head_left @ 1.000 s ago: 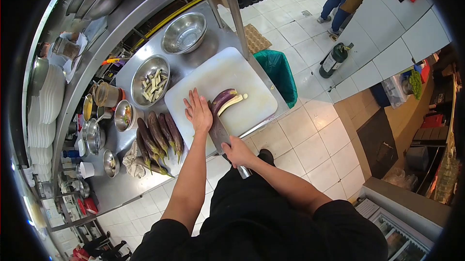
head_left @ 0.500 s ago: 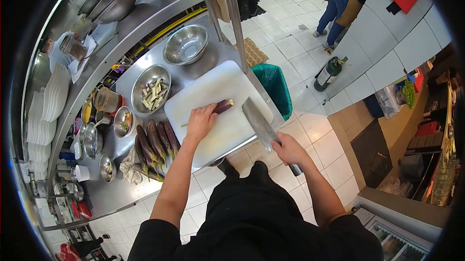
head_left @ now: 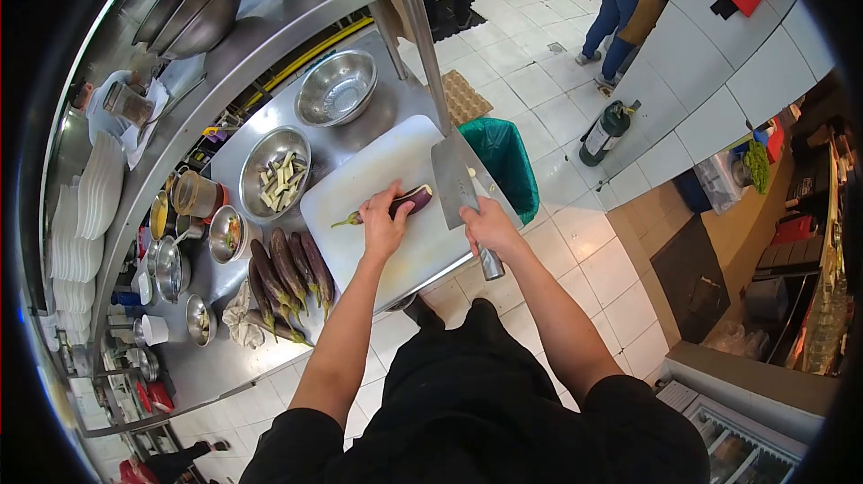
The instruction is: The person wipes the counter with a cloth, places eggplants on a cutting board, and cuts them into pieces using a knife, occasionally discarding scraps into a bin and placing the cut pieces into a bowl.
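On the white cutting board, my left hand grips a purple eggplant, its green stem pointing left and its pale cut end to the right. My right hand is closed round the handle of a wide cleaver, whose blade is over the board's right part, apart from the eggplant. A small pale piece lies near the board's right edge. Several whole eggplants lie left of the board. Behind them a steel bowl holds pale cut strips.
An empty-looking steel bowl sits at the back. A green-lined bin stands right of the board. Shelf posts rise behind it. Small bowls and a cloth are at left. A person stands farther off.
My right hand has moved left with the cleaver, bringing the blade closer to the eggplant. My left hand has shifted slightly right, and more of the eggplant's stem end shows.
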A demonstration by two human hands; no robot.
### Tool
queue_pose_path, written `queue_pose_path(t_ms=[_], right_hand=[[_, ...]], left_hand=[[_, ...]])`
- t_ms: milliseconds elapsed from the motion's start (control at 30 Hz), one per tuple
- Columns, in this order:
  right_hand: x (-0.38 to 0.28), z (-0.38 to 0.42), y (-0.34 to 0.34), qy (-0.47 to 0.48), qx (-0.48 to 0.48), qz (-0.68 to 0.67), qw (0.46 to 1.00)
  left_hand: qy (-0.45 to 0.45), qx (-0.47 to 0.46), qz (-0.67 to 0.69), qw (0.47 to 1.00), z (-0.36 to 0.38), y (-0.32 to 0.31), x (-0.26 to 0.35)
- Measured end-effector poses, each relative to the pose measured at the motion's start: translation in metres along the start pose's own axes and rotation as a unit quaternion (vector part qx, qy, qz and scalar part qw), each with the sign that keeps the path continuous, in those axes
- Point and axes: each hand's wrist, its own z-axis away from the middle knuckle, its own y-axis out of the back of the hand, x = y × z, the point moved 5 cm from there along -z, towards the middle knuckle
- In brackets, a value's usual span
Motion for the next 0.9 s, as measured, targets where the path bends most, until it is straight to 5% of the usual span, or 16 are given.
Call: queue_pose_path(t_ms=[67,300,500,900], right_hand=[[0.002,-0.005,0.000,-0.009,0.000,0.001,1.000],[-0.004,0.001,-0.006,-0.011,-0.018,0.033,0.999],[0.015,0.059,-0.019,-0.041,-0.025,0.066,0.997],[0.030,0.000,-0.070,0.005,-0.035,0.038,0.999]], left_hand=[[-0.066,0.039,-0.034,0.996,0.011,-0.002,0.005],[-0.078,0.046,-0.047,0.995,0.014,-0.004,0.007],[-0.038,0.035,-0.033,0.998,0.011,-0.007,0.002],[0.059,0.021,0.054,0.997,0.017,0.036,-0.046]])
